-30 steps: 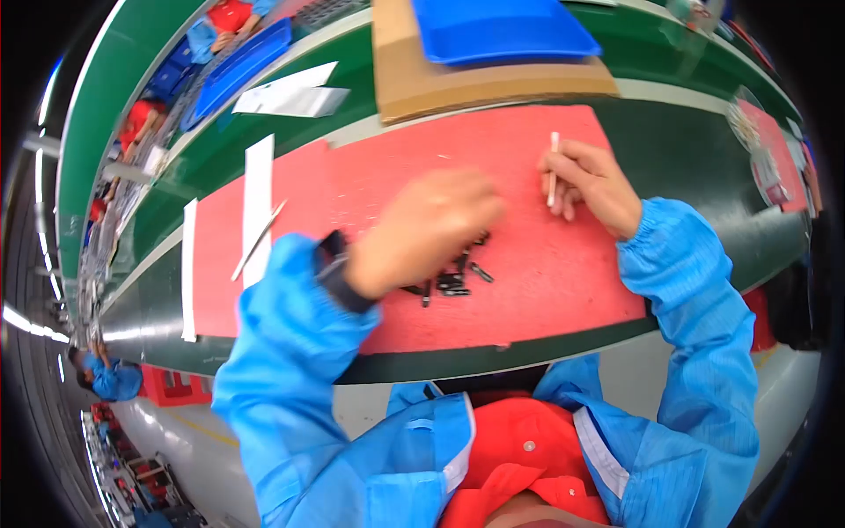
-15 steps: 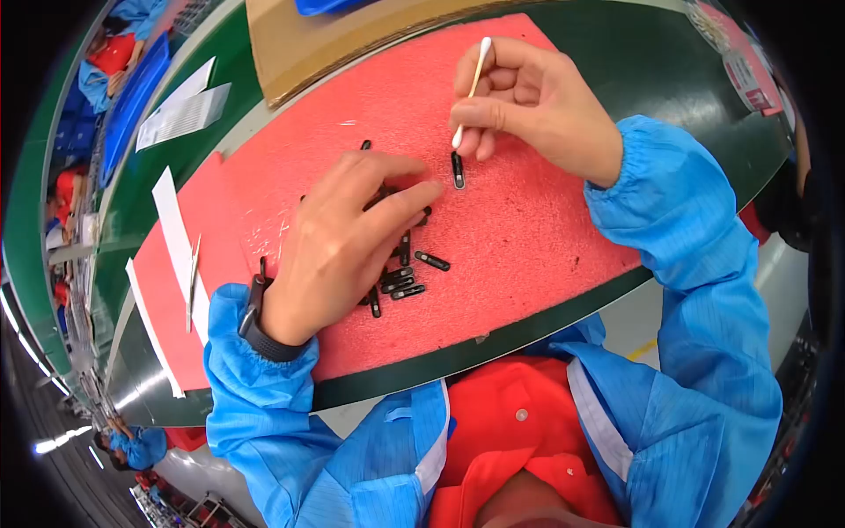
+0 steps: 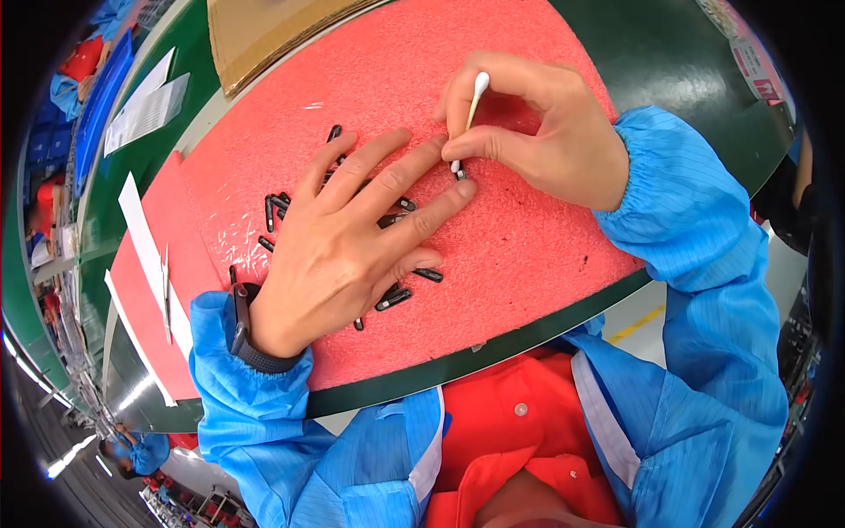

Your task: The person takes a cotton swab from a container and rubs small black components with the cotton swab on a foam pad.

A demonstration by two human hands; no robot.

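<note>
My right hand (image 3: 546,132) pinches a cotton swab (image 3: 480,85) between thumb and fingers, held at a slant. The swab's lower tip meets a small black oblong part (image 3: 461,175) on the pink foam mat (image 3: 519,255). My left hand (image 3: 343,229) lies palm down with its fingers spread, and its index fingertip is at the near end of that same part. Under and around this hand are several more small black parts (image 3: 393,298), some of them hidden by the palm and fingers.
Tweezers (image 3: 165,290) lie on a white strip (image 3: 141,220) at the mat's left. Beyond the mat are a cardboard sheet (image 3: 264,35) and printed papers (image 3: 145,114) on the green table (image 3: 678,70). Other people sit at the far left.
My right hand has lowered the swab onto the small part. My left hand has spread its fingers and reached right to that part. The view has shifted slightly.
</note>
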